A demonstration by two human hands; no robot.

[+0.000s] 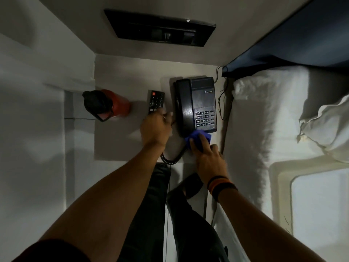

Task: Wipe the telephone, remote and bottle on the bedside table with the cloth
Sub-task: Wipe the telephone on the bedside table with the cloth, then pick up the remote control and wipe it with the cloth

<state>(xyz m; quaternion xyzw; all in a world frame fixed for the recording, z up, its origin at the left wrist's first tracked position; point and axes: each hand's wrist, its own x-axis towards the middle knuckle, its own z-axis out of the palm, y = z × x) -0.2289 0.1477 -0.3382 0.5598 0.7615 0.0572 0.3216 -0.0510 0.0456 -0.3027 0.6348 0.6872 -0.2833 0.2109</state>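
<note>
A black telephone stands on the pale bedside table, handset on its left side and keypad at its near end. My right hand is shut on a blue cloth pressed against the telephone's near edge. My left hand lies between the telephone and a black remote, covering the remote's near end; I cannot tell whether it grips anything. A red bottle with a black lid stands at the table's left.
The coiled telephone cord hangs over the table's front edge. A bed with white linen and a pillow adjoins on the right. A dark panel sits on the wall behind. My legs stand below.
</note>
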